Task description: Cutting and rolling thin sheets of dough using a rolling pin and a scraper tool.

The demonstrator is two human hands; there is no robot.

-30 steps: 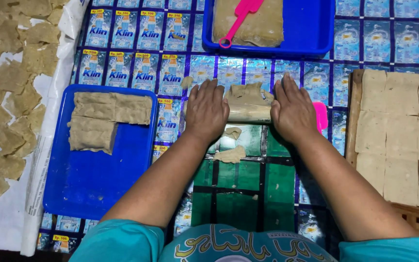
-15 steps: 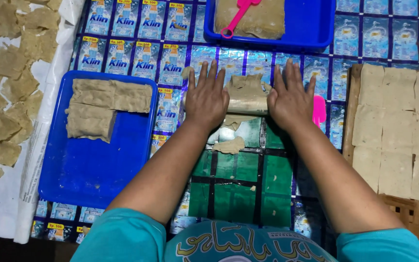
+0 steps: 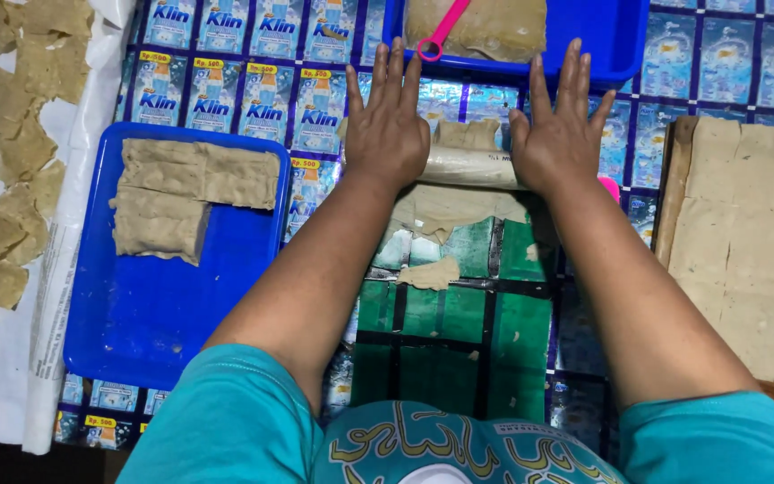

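My left hand [image 3: 387, 125] and my right hand [image 3: 560, 134] lie flat, fingers spread, on the two ends of a pale roller [image 3: 469, 167]. The roller rests across a thin sheet of tan dough [image 3: 454, 208] on a mat of printed blue and green sachets [image 3: 441, 314]. A small torn scrap of dough [image 3: 430, 273] lies just below the sheet. A bit of the dough [image 3: 468, 134] shows beyond the roller, between my hands.
A blue tray [image 3: 181, 305] at left holds folded dough pieces [image 3: 185, 193]. Another blue tray [image 3: 615, 45] at the top holds dough and a pink tool [image 3: 441, 31]. Cut dough squares [image 3: 750, 233] lie on a board at right; several thin pieces [image 3: 6, 161] rest on white paper at left.
Both hands have pushed the roller away from me over the dough, and their fingers have spread flat. The flattened sheet now shows behind the roller.
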